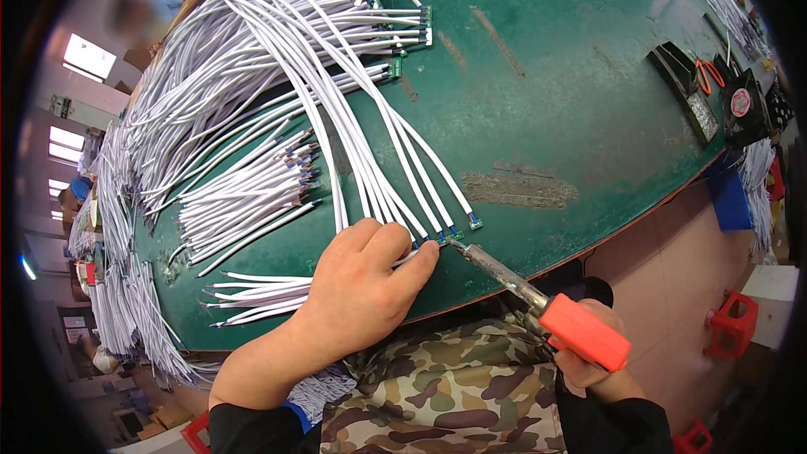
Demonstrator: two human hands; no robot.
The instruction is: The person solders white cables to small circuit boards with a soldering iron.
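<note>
Board strip (455, 237), small and green, lies near the front edge of the green bench (538, 101), with several white cables (349, 130) running down to it from the upper left. Blue wire ends show where the cables meet it.

Soldering iron (521, 287), red handle and long metal barrel, points up and to the left; its tip is at the strip. From where I stand I cannot tell whether it touches.

Right hand (578, 370): fingers wrapped round the red handle, grip closed, partly hidden behind it. Left hand (361, 282): fingers curled, thumb reaching to the strip's near end. A bit of white shows between thumb and forefinger; grip pinched down on a white cable there, remainder hidden by the hand.

Left of that hand, a small bundle of loose cables (261, 296) lies flat with stripped ends. Above it, a larger bundle (248, 193), dark ends facing right. Beyond, a big heap of cables (193, 109) fills the upper left of the bench, some ending in green boards.

Far right on the bench: black fan (746, 122), orange-handled tool (710, 76) and black tray (685, 92) close together. Camouflage apron (445, 387) covers the worker's lap. Red stool (730, 324) on the floor, right. Another person in blue (172, 0) beyond the heap, upper left.
</note>
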